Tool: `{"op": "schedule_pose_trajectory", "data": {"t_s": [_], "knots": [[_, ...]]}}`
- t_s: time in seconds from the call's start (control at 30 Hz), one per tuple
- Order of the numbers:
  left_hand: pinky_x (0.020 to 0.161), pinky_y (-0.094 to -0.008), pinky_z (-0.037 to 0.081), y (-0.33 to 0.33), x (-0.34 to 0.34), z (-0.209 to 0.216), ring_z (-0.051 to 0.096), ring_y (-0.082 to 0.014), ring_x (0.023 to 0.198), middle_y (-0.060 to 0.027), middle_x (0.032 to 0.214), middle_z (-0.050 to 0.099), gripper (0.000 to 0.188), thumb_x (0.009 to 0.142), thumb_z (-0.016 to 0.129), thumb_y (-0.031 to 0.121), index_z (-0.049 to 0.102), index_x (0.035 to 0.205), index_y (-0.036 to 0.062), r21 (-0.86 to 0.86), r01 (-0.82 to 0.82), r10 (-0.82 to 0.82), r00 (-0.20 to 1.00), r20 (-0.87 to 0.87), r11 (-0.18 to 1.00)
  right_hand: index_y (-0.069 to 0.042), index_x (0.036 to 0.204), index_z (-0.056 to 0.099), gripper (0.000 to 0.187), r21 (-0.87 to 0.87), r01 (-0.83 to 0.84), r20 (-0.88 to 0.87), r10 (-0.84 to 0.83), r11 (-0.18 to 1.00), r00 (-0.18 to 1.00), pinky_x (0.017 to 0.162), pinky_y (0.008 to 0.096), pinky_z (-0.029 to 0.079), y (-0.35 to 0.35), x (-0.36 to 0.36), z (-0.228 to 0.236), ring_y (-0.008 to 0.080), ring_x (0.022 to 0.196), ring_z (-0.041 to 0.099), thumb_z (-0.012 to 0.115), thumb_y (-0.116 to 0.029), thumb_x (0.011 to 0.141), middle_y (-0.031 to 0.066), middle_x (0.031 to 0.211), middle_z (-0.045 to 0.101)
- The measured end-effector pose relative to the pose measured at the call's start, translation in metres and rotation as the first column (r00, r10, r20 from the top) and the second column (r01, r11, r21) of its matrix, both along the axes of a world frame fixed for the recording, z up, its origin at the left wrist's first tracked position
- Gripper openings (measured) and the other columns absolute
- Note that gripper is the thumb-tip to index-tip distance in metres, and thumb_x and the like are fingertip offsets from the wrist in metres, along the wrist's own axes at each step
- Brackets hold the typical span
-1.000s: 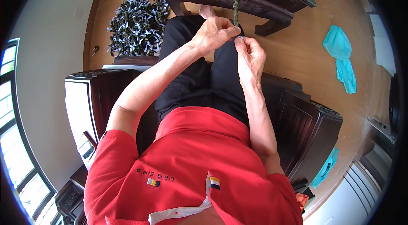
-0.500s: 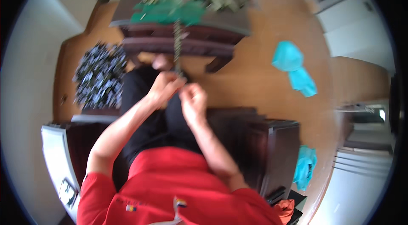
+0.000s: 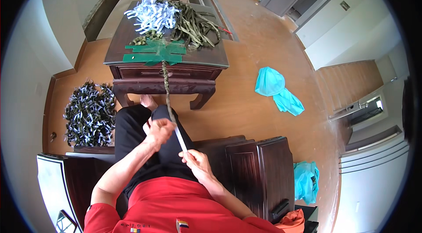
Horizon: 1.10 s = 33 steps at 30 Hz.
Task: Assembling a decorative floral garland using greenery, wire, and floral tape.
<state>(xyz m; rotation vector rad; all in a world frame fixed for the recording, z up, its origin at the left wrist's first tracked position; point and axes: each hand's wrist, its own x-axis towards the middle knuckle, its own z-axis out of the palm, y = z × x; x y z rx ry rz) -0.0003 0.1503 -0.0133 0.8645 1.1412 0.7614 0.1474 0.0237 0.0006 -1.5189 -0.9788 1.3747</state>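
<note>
A braided olive-green cord point(image 3: 166, 81) runs from the green tape point(image 3: 154, 57) at the table's near edge down toward my lap. My left hand point(image 3: 159, 132) is closed at the cord's lower end, its fingers curled against it. From there a white strip point(image 3: 180, 140) stretches toward me, held straight. Its free end is pinched between thumb and fingers of my right hand point(image 3: 198, 163). How the strip joins the cord is partly hidden by my left fingers.
White strips point(image 3: 154, 15) and dark green strips point(image 3: 195, 26) are heaped on the dark wooden table point(image 3: 118, 48). A pile of green-and-white knotted pieces point(image 3: 90, 114) stands at left. Turquoise bags point(image 3: 270, 82) lie on the floor at right. A wooden chair arm point(image 3: 274, 171) flanks me.
My hands, close together before, are now apart: the right has drawn back toward me, with the white strip stretched between them. The view has tilted up, showing more of the table.
</note>
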Motion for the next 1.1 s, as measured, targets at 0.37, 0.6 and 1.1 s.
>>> {"op": "schedule_pose_trajectory", "data": {"t_s": [0.37,0.6,1.1], "knots": [[0.050,-0.0226,0.042,-0.064,0.010,0.032,0.053,-0.0107,0.059,-0.0053,0.068,0.058,0.035,0.091,0.050,0.033,0.064,0.083,0.0025,-0.025,0.325,-0.326,0.945,-0.021,0.945,-0.002,0.082,0.062,0.026,-0.044,-0.247,0.208,0.251,0.968,0.945,0.059,0.0222,0.040,-0.103,0.034,0.037,0.0114,0.064,0.050,0.049,-0.020,0.094,0.0046,0.071,0.058],[0.063,-0.0256,0.045,-0.122,0.022,0.006,0.059,-0.0139,0.075,-0.0065,0.083,0.066,0.029,0.094,0.044,0.021,0.065,0.082,0.0057,0.287,0.340,-0.364,0.931,0.033,0.896,-0.002,0.078,0.061,0.018,0.039,-0.342,0.113,0.336,0.939,0.935,0.058,0.0229,0.038,-0.122,0.037,0.032,0.0113,0.062,0.048,0.050,-0.010,0.090,0.0041,0.070,0.057],[0.072,-0.0312,0.046,-0.149,0.026,0.033,0.057,-0.0188,0.076,-0.0093,0.089,0.064,0.045,0.093,0.043,0.044,0.065,0.086,0.0056,0.077,0.415,-0.419,0.906,0.053,0.907,-0.001,0.069,0.054,0.016,0.064,-0.534,0.262,0.502,0.843,0.824,0.053,0.0271,0.033,-0.143,0.062,0.047,0.0146,0.054,0.039,0.055,-0.006,0.084,0.0036,0.063,0.049]]}}
